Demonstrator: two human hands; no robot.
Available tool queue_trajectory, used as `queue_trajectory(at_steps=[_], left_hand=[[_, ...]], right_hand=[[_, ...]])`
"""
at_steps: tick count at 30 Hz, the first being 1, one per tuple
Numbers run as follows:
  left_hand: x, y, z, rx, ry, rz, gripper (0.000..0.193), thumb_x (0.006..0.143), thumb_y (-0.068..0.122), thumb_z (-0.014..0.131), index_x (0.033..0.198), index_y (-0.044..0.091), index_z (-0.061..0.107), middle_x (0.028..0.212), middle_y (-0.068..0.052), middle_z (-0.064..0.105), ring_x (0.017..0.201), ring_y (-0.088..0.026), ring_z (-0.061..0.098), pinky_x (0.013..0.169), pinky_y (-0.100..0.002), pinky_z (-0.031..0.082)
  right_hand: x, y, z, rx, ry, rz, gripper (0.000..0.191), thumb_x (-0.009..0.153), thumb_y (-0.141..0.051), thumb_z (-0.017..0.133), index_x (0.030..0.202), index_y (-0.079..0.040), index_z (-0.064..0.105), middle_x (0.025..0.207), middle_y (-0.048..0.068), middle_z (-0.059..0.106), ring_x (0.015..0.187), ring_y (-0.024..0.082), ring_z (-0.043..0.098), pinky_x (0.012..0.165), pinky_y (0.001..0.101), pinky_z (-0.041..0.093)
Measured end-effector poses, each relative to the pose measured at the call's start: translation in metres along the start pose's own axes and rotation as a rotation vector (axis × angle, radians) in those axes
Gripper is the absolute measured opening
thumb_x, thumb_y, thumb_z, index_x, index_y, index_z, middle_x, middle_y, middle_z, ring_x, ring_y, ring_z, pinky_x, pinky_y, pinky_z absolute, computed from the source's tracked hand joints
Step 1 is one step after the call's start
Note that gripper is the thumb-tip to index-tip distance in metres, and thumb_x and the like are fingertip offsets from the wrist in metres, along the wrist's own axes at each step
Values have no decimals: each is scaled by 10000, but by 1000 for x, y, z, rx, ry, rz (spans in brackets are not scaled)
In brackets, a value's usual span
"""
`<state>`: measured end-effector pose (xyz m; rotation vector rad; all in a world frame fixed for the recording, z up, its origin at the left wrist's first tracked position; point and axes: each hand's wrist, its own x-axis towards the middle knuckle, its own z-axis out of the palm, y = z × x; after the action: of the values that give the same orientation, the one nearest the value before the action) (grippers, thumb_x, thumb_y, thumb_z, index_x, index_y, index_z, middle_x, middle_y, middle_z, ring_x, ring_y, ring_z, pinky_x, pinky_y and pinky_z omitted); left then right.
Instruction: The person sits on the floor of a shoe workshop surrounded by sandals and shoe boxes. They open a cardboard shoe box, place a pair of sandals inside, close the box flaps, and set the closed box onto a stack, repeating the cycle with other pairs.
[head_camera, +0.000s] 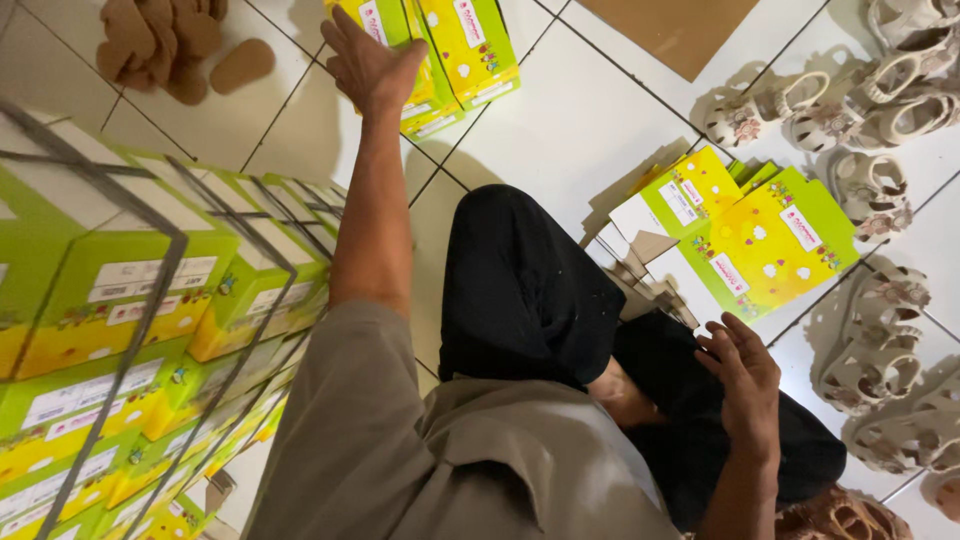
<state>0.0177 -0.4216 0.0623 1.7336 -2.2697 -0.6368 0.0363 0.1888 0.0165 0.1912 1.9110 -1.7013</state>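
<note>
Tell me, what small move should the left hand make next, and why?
Probably close the fingers. The left hand lies open on the green and yellow box, touching it but not gripping. The right hand rests empty on the knee.

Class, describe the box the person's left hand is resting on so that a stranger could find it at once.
Start at the white tiled floor, top centre, where two green-and-yellow boxes lie side by side. The left hand lies flat on the left box. The right box is untouched, and the flat unfolded boxes lie by the sandals.

You sit on a white tiled floor (590, 130) strewn with beige sandals (870, 190), flattened green-yellow cartons (740, 235), insoles (170, 40) and cardboard (670, 28).
</note>
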Motion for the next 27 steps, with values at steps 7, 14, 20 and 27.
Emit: queue_trajectory(at_steps=[7,14,20,27], left_hand=[[16,-14,39,123,97,137,1352,782,826,896,1645,73,177,1710,-219,201,1549,-424,258,1267,-556,265],[-121,25,128,-244,10,879,764,1071,220,778,1605,-36,296,1648,-308,345,1559,-451,330,1313,-512,230],[-301,51,210,209,-722,858,863,864,331,723,1458,-115,285,1490,-324,377,1327,-467,428,1041,-542,404],[-324,58,186,37,-639,769,520,903,290,706,1239,-28,468,1195,-246,624,1110,-431,621,962,-536,495]], right_hand=[[31,35,-28,-113,59,-98,589,987,-255,684,1444,80,525,1331,221,647,1122,253,658,901,367,563],[70,55,-45,-611,487,-185,661,945,-312,783,1390,105,529,1296,309,616,1113,390,648,894,436,531],[65,52,-33,-531,423,-143,477,917,-312,725,1238,33,648,1119,243,720,1012,359,713,876,447,562],[48,36,-32,-511,360,-113,512,882,-360,784,1213,9,654,1147,230,746,1077,350,724,958,436,556]])
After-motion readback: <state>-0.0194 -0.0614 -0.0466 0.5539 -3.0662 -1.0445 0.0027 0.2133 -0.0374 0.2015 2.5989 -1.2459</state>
